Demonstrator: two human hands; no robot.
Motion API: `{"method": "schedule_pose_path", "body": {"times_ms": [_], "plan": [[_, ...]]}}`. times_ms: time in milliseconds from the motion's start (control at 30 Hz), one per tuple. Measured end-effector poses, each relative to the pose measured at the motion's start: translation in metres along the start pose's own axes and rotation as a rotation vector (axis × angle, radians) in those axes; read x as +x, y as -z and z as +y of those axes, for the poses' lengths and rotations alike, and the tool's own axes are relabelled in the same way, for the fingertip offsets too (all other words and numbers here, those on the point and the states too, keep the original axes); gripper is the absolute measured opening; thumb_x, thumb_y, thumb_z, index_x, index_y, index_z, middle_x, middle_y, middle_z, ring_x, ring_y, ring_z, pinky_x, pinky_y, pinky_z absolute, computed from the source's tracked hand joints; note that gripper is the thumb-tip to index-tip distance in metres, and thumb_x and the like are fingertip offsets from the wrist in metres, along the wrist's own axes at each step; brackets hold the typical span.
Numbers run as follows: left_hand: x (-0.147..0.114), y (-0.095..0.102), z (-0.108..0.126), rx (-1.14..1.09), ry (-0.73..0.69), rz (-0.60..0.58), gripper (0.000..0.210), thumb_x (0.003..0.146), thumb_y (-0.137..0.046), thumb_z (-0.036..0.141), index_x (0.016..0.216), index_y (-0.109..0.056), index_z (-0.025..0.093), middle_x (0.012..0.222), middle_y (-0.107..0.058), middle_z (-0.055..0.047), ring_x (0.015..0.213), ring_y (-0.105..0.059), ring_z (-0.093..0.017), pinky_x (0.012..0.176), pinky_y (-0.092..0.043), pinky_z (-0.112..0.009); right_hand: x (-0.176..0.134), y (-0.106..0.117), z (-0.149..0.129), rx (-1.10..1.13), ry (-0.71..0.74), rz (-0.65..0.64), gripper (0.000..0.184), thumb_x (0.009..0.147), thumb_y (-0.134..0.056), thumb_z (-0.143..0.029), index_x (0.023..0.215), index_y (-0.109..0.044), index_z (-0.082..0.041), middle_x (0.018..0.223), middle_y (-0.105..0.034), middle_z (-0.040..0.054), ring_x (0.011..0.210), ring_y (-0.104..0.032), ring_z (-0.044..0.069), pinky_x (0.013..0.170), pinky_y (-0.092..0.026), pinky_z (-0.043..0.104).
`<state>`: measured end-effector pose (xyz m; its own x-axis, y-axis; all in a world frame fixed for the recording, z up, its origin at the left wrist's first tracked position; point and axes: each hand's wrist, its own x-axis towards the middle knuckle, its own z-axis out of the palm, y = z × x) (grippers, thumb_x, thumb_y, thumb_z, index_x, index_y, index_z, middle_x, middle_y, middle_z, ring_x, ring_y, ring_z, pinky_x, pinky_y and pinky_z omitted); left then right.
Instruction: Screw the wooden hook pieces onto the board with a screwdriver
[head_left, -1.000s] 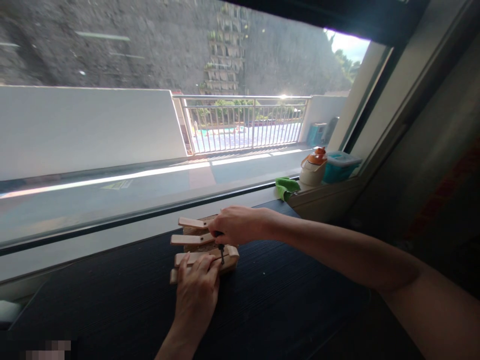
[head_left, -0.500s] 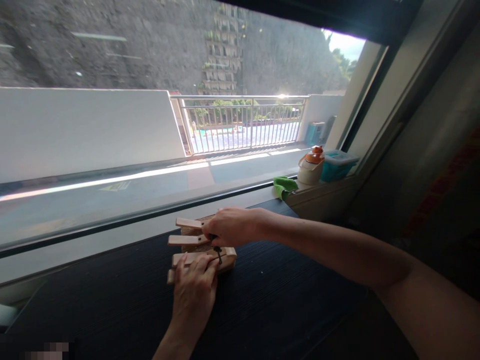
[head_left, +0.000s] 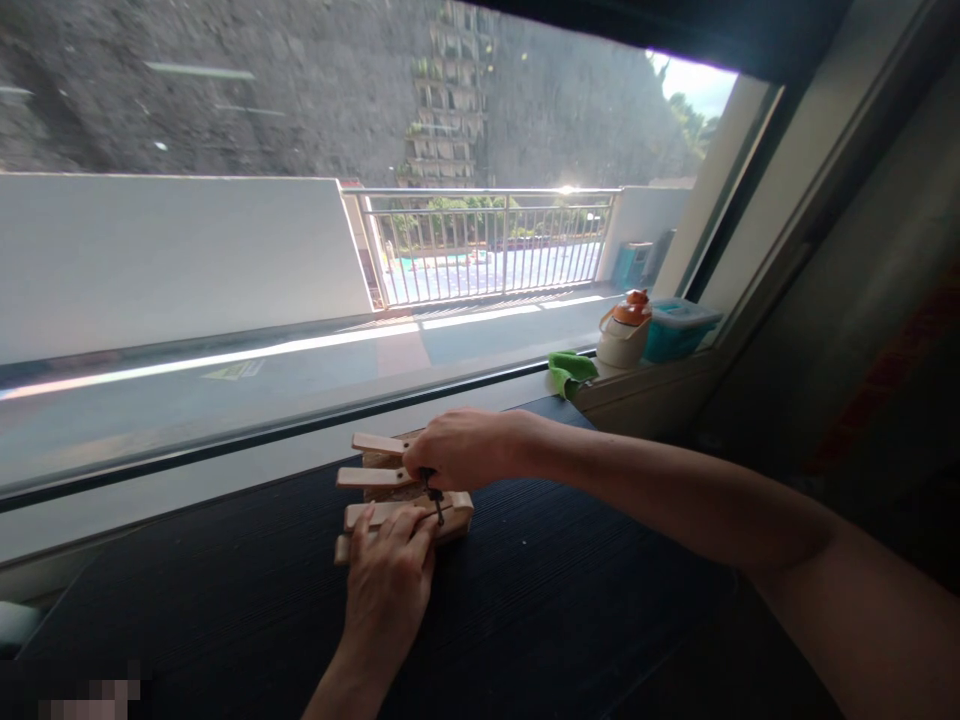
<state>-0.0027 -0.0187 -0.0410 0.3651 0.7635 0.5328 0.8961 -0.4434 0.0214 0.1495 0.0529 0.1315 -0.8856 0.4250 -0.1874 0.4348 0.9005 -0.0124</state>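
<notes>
A small wooden piece (head_left: pixel 459 508) lies on the dark table, with several pale wooden slats (head_left: pixel 367 478) sticking out to its left. Dark round fasteners show on two of the slats. My left hand (head_left: pixel 391 570) is closed over the near side of the piece, fingers bent across the near slats. From above, my right hand (head_left: pixel 457 452) is closed around a dark tool with a thin shaft (head_left: pixel 436 498), which looks like a screwdriver. Its handle is mostly hidden in my fist. The shaft points down at the wood beside my left fingertips; I cannot tell whether the tip touches.
The dark table (head_left: pixel 540 600) stands against a window sill. A green cloth (head_left: pixel 571 374), a white bottle with an orange top (head_left: pixel 624 332) and a teal box with a lid (head_left: pixel 679 330) sit at the sill's right end. Outside the glass is a metal railing (head_left: pixel 506 250).
My right hand and the dark tool have shifted very slightly. The wooden piece and my left hand stay in place; the whole view has moved a little.
</notes>
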Motion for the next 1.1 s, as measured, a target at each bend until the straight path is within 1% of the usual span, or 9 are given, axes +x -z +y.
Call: {"method": "schedule_pose_path", "body": {"times_ms": [133, 267, 333, 433, 567, 767, 900, 1000, 1100], "plan": [[0.0, 0.002, 0.0, 0.006, -0.005, -0.002, 0.025, 0.085, -0.05, 0.019, 0.102, -0.067, 0.024, 0.108, -0.069, -0.004, 0.099, -0.063, -0.021, 0.106, -0.025, -0.049, 0.003, -0.005, 0.001, 0.011, -0.013, 0.046, 0.021, 0.083, -0.052, -0.021, 0.098, -0.066, -0.015, 0.087, -0.069, 0.0092, 0.076, -0.061, 0.019, 0.06, -0.036, 0.027], [0.001, 0.002, 0.001, 0.005, 0.001, -0.011, 0.025, 0.085, -0.049, 0.019, 0.102, -0.067, 0.024, 0.107, -0.069, -0.003, 0.099, -0.063, -0.021, 0.106, -0.024, -0.049, 0.003, -0.005, -0.001, 0.007, -0.107, 0.018, 0.024, 0.086, -0.051, -0.026, 0.1, -0.065, -0.012, 0.089, -0.069, 0.012, 0.078, -0.062, 0.02, 0.062, -0.038, 0.027], [0.001, 0.002, 0.001, 0.006, 0.001, -0.015, 0.025, 0.085, -0.049, 0.019, 0.101, -0.067, 0.024, 0.107, -0.069, -0.003, 0.099, -0.063, -0.021, 0.106, -0.024, -0.048, 0.003, -0.003, -0.001, 0.001, -0.121, 0.005, 0.026, 0.087, -0.05, -0.028, 0.101, -0.065, -0.012, 0.09, -0.069, 0.0122, 0.078, -0.062, 0.021, 0.061, -0.038, 0.028], [0.0, 0.001, 0.001, 0.004, 0.003, -0.017, 0.025, 0.085, -0.049, 0.019, 0.103, -0.066, 0.024, 0.107, -0.069, -0.003, 0.098, -0.063, -0.021, 0.105, -0.023, -0.048, 0.002, -0.001, 0.002, 0.024, -0.082, -0.018, 0.026, 0.084, -0.051, -0.03, 0.1, -0.066, -0.016, 0.089, -0.069, 0.0093, 0.076, -0.061, 0.02, 0.058, -0.036, 0.028], [0.0, 0.001, 0.001, -0.004, 0.009, -0.023, 0.024, 0.086, -0.049, 0.02, 0.103, -0.066, 0.024, 0.108, -0.068, -0.003, 0.1, -0.062, -0.02, 0.106, -0.022, -0.048, 0.002, -0.001, 0.006, 0.075, -0.006, -0.044, 0.023, 0.079, -0.051, -0.018, 0.096, -0.068, -0.018, 0.09, -0.069, 0.0054, 0.076, -0.059, 0.017, 0.059, -0.036, 0.027], [-0.001, 0.0, -0.001, 0.024, -0.013, -0.016, 0.026, 0.086, -0.048, 0.02, 0.104, -0.066, 0.024, 0.108, -0.068, -0.004, 0.099, -0.062, -0.021, 0.105, -0.023, -0.049, 0.002, -0.006, 0.004, 0.07, -0.041, -0.027, 0.024, 0.083, -0.049, -0.021, 0.098, -0.066, -0.014, 0.096, -0.068, 0.0094, 0.08, -0.06, 0.019, 0.062, -0.037, 0.027], [0.001, 0.002, 0.001, 0.014, -0.009, -0.014, 0.025, 0.085, -0.049, 0.02, 0.103, -0.066, 0.023, 0.107, -0.069, -0.004, 0.098, -0.063, -0.021, 0.105, -0.024, -0.049, 0.005, -0.012, 0.004, 0.064, -0.082, 0.019, 0.028, 0.087, -0.045, -0.028, 0.101, -0.064, -0.012, 0.093, -0.068, 0.0112, 0.079, -0.061, 0.021, 0.059, -0.036, 0.028], [0.002, 0.005, 0.005, -0.006, 0.012, -0.027, 0.025, 0.085, -0.048, 0.018, 0.102, -0.066, 0.023, 0.107, -0.069, -0.004, 0.099, -0.063, -0.021, 0.105, -0.025, -0.049, 0.006, -0.012, 0.005, 0.051, -0.097, 0.03, 0.03, 0.086, -0.045, -0.03, 0.102, -0.064, -0.014, 0.09, -0.069, 0.0107, 0.077, -0.061, 0.021, 0.057, -0.034, 0.028], [0.003, 0.006, 0.008, -0.025, 0.058, -0.003, 0.024, 0.085, -0.047, 0.017, 0.098, -0.068, 0.022, 0.103, -0.069, -0.004, 0.097, -0.063, -0.021, 0.105, -0.026, -0.05, 0.005, -0.007, 0.005, 0.053, -0.07, -0.002, 0.026, 0.082, -0.05, -0.029, 0.099, -0.066, -0.018, 0.09, -0.069, 0.0075, 0.075, -0.06, 0.02, 0.055, -0.033, 0.027]]}}
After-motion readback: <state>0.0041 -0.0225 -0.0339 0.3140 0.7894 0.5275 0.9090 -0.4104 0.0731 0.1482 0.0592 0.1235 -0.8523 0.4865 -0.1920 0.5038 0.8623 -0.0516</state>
